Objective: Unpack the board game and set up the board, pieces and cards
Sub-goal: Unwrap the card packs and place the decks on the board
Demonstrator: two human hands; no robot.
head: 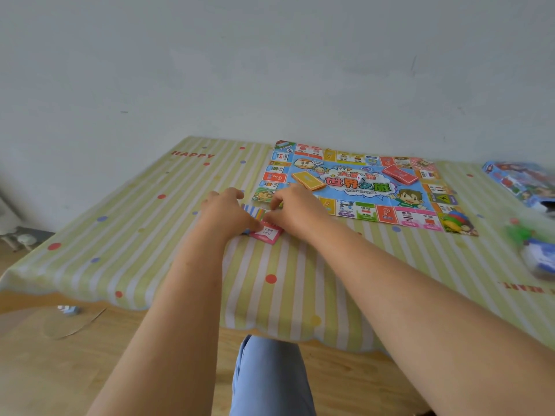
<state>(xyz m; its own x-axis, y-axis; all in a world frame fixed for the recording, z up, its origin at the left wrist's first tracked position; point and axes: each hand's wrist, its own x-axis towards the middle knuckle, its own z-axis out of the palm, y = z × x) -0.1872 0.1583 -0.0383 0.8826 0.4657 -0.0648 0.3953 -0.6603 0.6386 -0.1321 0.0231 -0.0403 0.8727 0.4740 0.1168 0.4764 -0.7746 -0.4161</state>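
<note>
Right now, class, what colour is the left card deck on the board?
The deck is orange-yellow; head view.

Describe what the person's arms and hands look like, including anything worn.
Both arms are bare, with no sleeves in view. The left hand and right hand carry no gloves, and no watch or ring is visible. A light blue trouser leg shows below.

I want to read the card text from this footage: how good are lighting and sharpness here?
Head view: soft, even light, no hard shadows, no glare on the colourful paper game board; also head view: wide-angle bowing curves the striped yellow-green tablecloth; the blue cardboard game box at right is smeared; print on the pink paper card is soft, hardly legible.
</note>
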